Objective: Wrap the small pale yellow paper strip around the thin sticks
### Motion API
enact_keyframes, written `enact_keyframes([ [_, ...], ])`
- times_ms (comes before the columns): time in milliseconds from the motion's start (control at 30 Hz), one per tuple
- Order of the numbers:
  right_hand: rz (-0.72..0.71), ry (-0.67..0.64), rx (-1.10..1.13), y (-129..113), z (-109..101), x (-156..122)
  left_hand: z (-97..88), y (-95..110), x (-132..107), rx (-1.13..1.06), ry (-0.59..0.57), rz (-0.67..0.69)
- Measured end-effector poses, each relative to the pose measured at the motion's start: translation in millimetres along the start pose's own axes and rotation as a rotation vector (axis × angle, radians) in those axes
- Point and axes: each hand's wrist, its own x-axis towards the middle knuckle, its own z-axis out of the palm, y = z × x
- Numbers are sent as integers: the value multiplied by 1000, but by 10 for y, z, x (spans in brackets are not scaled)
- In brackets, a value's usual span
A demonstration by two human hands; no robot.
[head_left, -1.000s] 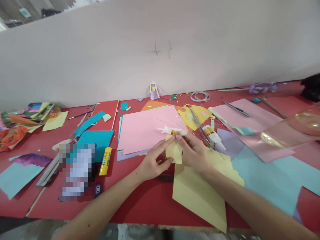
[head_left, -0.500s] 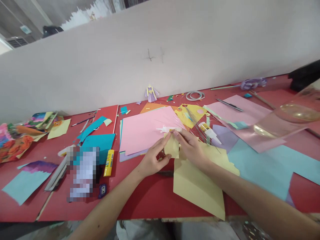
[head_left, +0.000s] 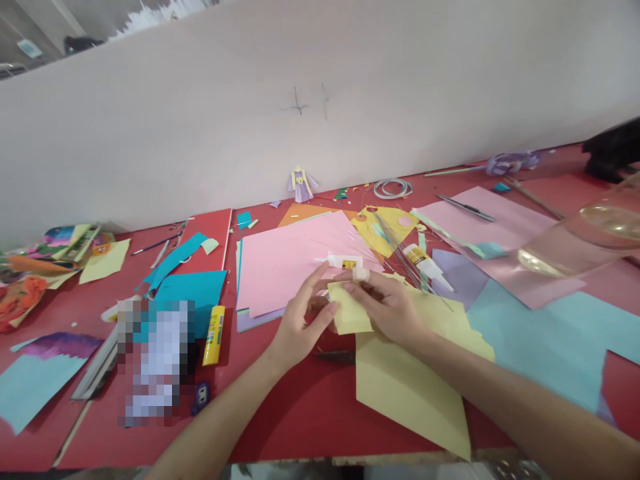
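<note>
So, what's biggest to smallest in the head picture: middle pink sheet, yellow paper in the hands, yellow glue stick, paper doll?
1. Pink sheet
2. Held yellow paper
3. Glue stick and paper doll look alike; the doll is farther away.

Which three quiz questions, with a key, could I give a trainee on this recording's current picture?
1. What do the left hand and right hand hold between them?
2. True or false: the small purple-and-yellow figure is nearer the wall than the yellow glue stick.
3. What colour is the large sheet just beyond the left hand? A) orange B) pink C) turquoise

Key: 1. A small pale-yellow paper piece. 2. True. 3. B.
</note>
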Motion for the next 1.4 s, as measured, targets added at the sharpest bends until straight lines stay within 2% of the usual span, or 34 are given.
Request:
enact_keyframes([
  [167, 37, -93, 32, -39, 33, -29, -55, 15, 35, 185, 180, 33],
  [333, 26, -149, 42, -48, 12, -22, -66, -7, 23, 302, 264, 173],
  [500, 18, -114, 18, -71, -20, 16, -73, -9, 23, 405, 248, 253],
  [733, 39, -174, 133, -34, 1, 13, -74, 0, 60, 487, 215, 325],
  [867, 48, -174, 146, -9, 6, 0, -68, -12, 59, 549, 246, 355],
  [1067, 44, -142, 54, 25, 9, -11, -75, -66, 57, 588, 290, 429],
  [1400, -38, -126, -75, 3, 15, -30, -96, -18, 79, 605, 240, 431],
])
